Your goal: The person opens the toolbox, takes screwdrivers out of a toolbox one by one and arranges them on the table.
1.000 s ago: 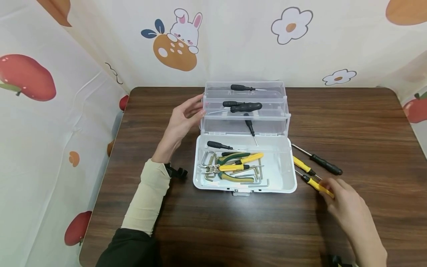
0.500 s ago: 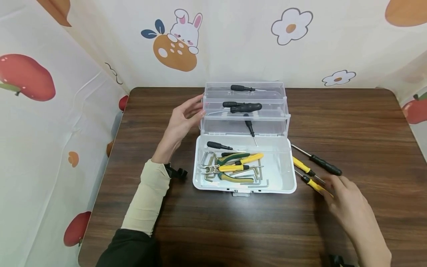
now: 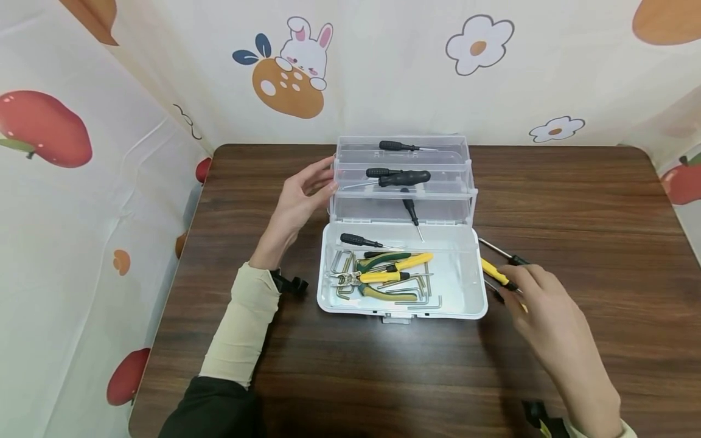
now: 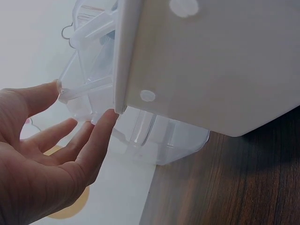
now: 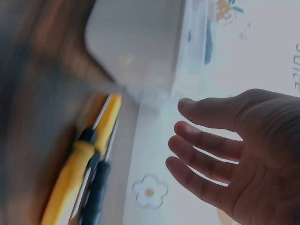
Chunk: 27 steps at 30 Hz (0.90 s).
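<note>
A white toolbox [image 3: 462, 286] stands with its lid and clear trays [image 3: 449, 173] raised. My left hand [image 3: 296, 204] touches the trays' left end, its thumb and fingers extended in the left wrist view. Right of the box, my right hand [image 3: 553, 322] hovers over screwdrivers on the table, apart from them and with nothing between its fingers in the right wrist view. A yellow screwdriver [image 3: 493, 269] and a black screwdriver [image 3: 517, 260] show beside it. In the head view the hand mostly hides another yellow screwdriver [image 5: 70, 183].
Inside the box lie pliers [image 3: 386, 297], yellow-handled screwdrivers [image 3: 383, 277] and several hex keys [image 3: 424, 306]. Black screwdrivers [image 3: 405, 177] rest in the trays. A patterned cloth [image 3: 394, 73] hangs behind the wooden table [image 3: 405, 377].
My right hand has moved left, off the yellow screwdriver's end, and now covers more of the screwdrivers. The left hand stays at the trays.
</note>
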### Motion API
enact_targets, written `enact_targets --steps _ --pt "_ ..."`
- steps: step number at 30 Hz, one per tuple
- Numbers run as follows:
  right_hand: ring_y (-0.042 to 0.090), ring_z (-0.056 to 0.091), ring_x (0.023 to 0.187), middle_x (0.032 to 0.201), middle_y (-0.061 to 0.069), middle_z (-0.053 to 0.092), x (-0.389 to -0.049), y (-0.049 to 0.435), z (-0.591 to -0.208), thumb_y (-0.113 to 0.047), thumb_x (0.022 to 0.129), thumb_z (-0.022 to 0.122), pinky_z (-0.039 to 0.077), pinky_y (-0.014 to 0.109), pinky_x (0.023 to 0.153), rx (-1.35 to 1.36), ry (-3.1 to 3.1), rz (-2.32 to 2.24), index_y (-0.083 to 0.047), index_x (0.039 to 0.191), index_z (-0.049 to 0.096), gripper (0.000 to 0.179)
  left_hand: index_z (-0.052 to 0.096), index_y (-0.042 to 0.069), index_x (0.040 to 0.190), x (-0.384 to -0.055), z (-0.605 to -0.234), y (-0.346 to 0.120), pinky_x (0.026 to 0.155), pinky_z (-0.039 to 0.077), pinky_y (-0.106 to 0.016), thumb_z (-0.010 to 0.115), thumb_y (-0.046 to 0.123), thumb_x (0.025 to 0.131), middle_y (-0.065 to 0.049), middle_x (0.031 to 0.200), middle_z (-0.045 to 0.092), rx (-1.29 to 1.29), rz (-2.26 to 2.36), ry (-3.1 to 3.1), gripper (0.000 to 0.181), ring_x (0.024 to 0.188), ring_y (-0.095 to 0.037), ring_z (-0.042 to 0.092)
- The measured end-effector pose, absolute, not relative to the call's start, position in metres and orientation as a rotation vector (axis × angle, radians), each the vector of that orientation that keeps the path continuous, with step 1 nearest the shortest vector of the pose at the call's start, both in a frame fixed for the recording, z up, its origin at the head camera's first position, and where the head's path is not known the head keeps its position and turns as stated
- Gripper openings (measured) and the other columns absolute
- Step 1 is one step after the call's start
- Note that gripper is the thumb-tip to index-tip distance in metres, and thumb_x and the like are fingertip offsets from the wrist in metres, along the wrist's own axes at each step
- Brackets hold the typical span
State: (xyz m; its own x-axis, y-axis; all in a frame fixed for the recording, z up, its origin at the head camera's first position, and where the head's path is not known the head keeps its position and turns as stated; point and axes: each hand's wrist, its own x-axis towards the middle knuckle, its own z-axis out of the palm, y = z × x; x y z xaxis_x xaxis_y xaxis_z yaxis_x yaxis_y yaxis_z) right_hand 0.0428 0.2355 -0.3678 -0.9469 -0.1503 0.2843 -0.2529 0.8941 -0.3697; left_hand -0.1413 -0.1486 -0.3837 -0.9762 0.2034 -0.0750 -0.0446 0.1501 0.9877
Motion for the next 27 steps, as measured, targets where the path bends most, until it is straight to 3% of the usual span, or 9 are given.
enact_targets --steps 5,10,16,27 --pt "0.034 0.066 0.101 0.107 0.012 0.070 0.034 0.209 -0.364 0.008 0.078 0.084 0.054 0.052 0.080 0.472 -2.767 0.624 -0.005 0.115 0.071 0.042 0.056 0.022 0.152 -0.141 -0.384 -0.149 0.091 0.060 -0.029 0.071 0.020 0.101 -0.016 0.146 0.062 0.169 1.931 2.234 0.053 0.128 -0.023 0.061" --pt "0.027 0.069 0.099 0.107 0.008 0.070 0.026 0.182 -0.367 0.001 0.081 0.085 0.058 0.045 0.075 0.623 -2.809 0.603 -0.008 0.116 0.071 0.039 0.056 0.022 0.151 -0.142 -0.385 -0.148 0.098 0.059 -0.035 0.072 0.020 0.100 -0.018 0.147 0.062 0.169 1.930 2.236 0.053 0.129 -0.024 0.061" --pt "0.026 0.069 0.101 0.111 0.007 0.071 0.016 0.159 -0.370 -0.005 0.089 0.081 0.060 0.043 0.079 0.702 -2.944 0.602 -0.009 0.121 0.070 0.034 0.055 0.022 0.152 -0.142 -0.386 -0.148 0.097 0.060 -0.038 0.071 0.020 0.101 -0.018 0.147 0.061 0.164 1.923 2.238 0.054 0.130 -0.024 0.061" --pt "0.024 0.069 0.099 0.110 0.005 0.069 0.001 0.125 -0.373 -0.008 0.089 0.083 0.060 0.041 0.079 0.912 -2.965 0.577 -0.009 0.121 0.070 0.035 0.055 0.023 0.152 -0.142 -0.384 -0.149 0.093 0.061 -0.036 0.071 0.022 0.101 -0.012 0.145 0.064 0.150 1.925 2.235 0.054 0.130 -0.024 0.061"
